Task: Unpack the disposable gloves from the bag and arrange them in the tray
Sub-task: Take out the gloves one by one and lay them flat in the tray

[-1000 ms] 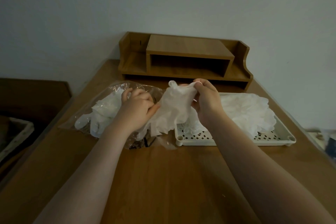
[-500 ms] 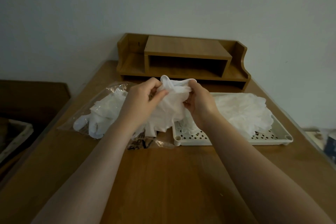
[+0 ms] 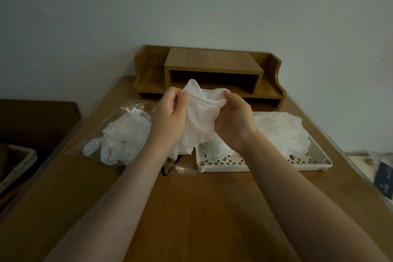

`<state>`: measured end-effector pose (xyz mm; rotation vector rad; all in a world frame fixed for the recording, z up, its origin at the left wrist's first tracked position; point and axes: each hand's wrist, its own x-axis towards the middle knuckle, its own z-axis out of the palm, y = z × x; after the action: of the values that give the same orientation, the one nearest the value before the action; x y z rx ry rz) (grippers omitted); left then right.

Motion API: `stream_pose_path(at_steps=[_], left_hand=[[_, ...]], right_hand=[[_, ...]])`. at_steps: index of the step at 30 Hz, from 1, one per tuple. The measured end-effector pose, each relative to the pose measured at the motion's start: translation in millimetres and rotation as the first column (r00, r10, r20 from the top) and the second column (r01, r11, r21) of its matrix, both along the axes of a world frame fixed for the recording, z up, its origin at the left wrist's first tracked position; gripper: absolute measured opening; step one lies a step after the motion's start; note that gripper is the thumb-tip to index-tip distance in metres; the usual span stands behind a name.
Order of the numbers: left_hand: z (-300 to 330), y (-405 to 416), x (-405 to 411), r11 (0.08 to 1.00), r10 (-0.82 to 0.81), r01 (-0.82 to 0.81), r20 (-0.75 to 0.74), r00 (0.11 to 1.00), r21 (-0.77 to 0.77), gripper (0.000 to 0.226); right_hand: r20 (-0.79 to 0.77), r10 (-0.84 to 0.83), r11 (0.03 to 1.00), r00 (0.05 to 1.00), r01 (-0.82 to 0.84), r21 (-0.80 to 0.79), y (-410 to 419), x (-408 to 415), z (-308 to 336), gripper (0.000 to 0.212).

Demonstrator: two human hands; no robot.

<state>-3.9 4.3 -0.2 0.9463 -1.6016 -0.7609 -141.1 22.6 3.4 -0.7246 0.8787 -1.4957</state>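
Both hands are raised above the wooden desk [image 3: 191, 208], holding one white disposable glove [image 3: 200, 121] between them at the centre of the view. The left hand [image 3: 170, 117] pinches the glove's upper edge between thumb and curled fingers, and the right hand [image 3: 234, 121] grips its other side with fingers curled round the crumpled material; the rest of the glove hangs down between the wrists. At about 9 o'clock from the held glove, the clear plastic bag [image 3: 102, 136] lies flat on the desk with more white gloves [image 3: 123, 140] inside. At about 3 o'clock sits the cream perforated tray [image 3: 314, 162], with a pile of gloves [image 3: 280, 132] resting in it. At 12 o'clock, against the wall, stands a wooden desk shelf [image 3: 212, 66].
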Motion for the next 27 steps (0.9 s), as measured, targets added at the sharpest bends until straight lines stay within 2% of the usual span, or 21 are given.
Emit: stream_pose_path(at_steps=[4,8,10,12,13,14,16,19,21,22,24,26,27], left_hand=[[7,4,-13,0.997,0.064,-0.064,-0.014,0.998,-0.030,0.021],[20,2,-26,0.992,0.120,-0.120,-0.012,0.993,-0.028,0.025],[27,2,-36,0.987,0.157,-0.156,-0.035,0.987,0.027,0.026],[34,4,-47,0.980,0.178,-0.170,-0.071,0.981,0.106,0.026],[35,5,-52,0.974,0.177,-0.162,-0.087,0.980,0.157,0.025],[36,5,-58,0.966,0.172,-0.144,-0.113,0.979,0.215,0.025],[33,4,-67,0.940,0.130,-0.041,-0.246,0.960,0.338,0.023],[28,7,-73,0.841,0.080,0.237,-0.544,0.835,0.487,0.022],[24,12,-77,0.780,0.061,0.353,-0.623,0.780,0.518,0.022],[22,12,-79,0.775,0.056,0.339,-0.593,0.803,0.533,0.022],[17,9,-84,0.800,0.037,0.225,-0.421,0.906,0.556,0.027],[17,1,-86,0.857,-0.062,0.122,-0.136,0.989,0.501,0.042],[20,-1,-88,0.891,-0.159,0.133,0.025,0.987,0.434,0.049]], right_hand=[[0.055,0.037,0.999,0.998,-0.038,0.016,5,-10,5,0.032],[0.049,0.217,0.963,0.975,-0.206,-0.172,21,-26,11,0.060],[-0.133,0.182,0.964,0.974,-0.203,-0.172,27,-32,13,0.062],[-0.400,0.077,0.985,0.913,-0.131,-0.110,29,-35,15,0.044],[-0.483,0.030,0.992,0.875,-0.086,-0.094,29,-38,13,0.036],[-0.518,-0.006,0.996,0.855,-0.042,-0.080,30,-42,12,0.030],[-0.481,-0.060,0.997,0.874,0.032,-0.066,34,-54,11,0.019],[-0.382,-0.100,0.995,0.919,0.082,-0.061,41,-73,16,0.012],[-0.313,-0.081,0.996,0.946,0.066,-0.058,44,-88,17,0.016],[-0.300,-0.047,0.998,0.953,0.032,-0.055,46,-94,17,0.018],[-0.344,0.046,0.998,0.938,-0.061,-0.032,49,-104,20,0.020],[-0.423,0.158,0.985,0.892,-0.171,0.008,52,-113,23,0.019],[-0.471,0.211,0.974,0.856,-0.223,0.031,53,-118,25,0.018]])
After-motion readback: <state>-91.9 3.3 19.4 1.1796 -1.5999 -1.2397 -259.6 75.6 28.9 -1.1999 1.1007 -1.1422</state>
